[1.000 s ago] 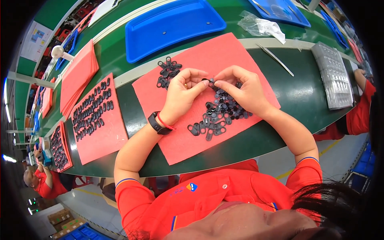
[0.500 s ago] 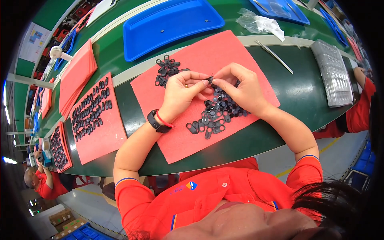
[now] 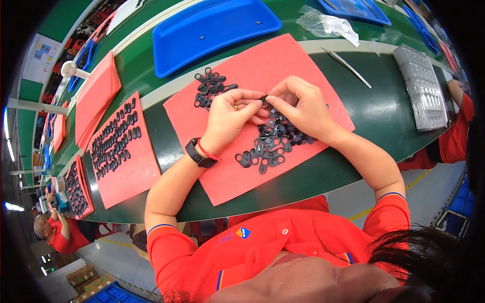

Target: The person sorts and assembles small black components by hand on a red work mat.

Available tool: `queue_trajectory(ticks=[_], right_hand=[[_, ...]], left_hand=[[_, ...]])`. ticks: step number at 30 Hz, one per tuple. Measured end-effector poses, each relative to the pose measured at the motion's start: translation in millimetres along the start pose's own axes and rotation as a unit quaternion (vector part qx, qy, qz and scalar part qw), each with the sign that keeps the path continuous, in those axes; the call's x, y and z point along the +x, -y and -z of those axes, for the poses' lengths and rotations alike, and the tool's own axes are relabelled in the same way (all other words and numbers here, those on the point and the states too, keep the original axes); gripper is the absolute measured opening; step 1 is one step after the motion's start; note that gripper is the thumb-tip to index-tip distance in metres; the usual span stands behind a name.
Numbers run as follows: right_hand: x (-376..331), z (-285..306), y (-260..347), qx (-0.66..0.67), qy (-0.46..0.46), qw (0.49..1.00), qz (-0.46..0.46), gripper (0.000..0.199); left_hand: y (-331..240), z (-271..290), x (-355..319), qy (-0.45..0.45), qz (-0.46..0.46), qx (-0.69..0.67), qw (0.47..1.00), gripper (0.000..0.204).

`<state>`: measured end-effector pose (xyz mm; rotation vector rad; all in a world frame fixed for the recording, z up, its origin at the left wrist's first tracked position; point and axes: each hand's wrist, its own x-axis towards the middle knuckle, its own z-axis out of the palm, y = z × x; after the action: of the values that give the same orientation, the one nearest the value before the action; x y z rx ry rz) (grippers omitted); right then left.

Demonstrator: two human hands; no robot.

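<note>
Between my fingertips I hold one small black plastic part (image 3: 263, 100), pinched by my left hand (image 3: 230, 113) and my right hand (image 3: 301, 107) together. The fingers cover most of it. Both hands are over a pink foam sheet (image 3: 227, 182). Under and beside my right hand lies a heap of small round black discs (image 3: 283, 130). Black oblong parts with a ring-shaped hole (image 3: 262, 155) lie at the near side of that heap. A second pile of such oblong parts (image 3: 209, 87) sits on the sheet beyond my left hand.
Left of the sheet, rows of black parts (image 3: 116, 134) lie on another pink sheet (image 3: 134, 184). A blue tray (image 3: 217, 38) stands at the far side. Tweezers (image 3: 348, 68), a plastic bag (image 3: 323, 22) and clear plastic trays (image 3: 420, 91) are to the right. Other people sit at both sides.
Both hands keep the small black part pinched in nearly the same place. The right hand's fingers have shifted slightly, and the whole view has moved a little.
</note>
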<state>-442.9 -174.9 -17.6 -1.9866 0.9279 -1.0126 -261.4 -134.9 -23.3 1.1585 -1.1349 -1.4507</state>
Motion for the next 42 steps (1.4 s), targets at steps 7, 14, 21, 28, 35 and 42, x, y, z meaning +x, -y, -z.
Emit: queue_trajectory(ticks=[7, 14, 21, 28, 35, 42], right_hand=[[-0.6, -1.7, -2.3, 0.000, 0.000, 1.000, 0.004, 0.012], [-1.5, -3.3, -1.3, -0.003, -0.005, 1.000, 0.003, 0.014], [-0.9, -4.3, -2.8, -0.027, -0.005, 0.999, 0.020, 0.016], [3.2, 5.0, -0.6, 0.017, 0.037, 0.997, -0.070, 0.015], [5.0, 10.4, -1.8, 0.064, 0.065, 0.990, -0.107, 0.018], [2.1, 7.4, 8.5, 0.000, 0.022, 1.000, 0.010, 0.017]], left_hand=[[0.1, -1.2, 0.0, -0.001, 0.002, -0.002, 1.000, 0.020], [3.2, -0.3, 0.6, 0.005, -0.007, -0.013, 1.000, 0.017], [2.1, 1.3, -0.4, 0.009, -0.008, -0.008, 1.000, 0.016], [0.1, 1.3, -1.5, 0.011, -0.006, -0.024, 1.000, 0.015], [1.0, 1.4, -2.0, 0.012, -0.011, -0.033, 0.999, 0.015], [2.2, 0.6, -1.4, 0.000, -0.014, -0.017, 1.000, 0.015]])
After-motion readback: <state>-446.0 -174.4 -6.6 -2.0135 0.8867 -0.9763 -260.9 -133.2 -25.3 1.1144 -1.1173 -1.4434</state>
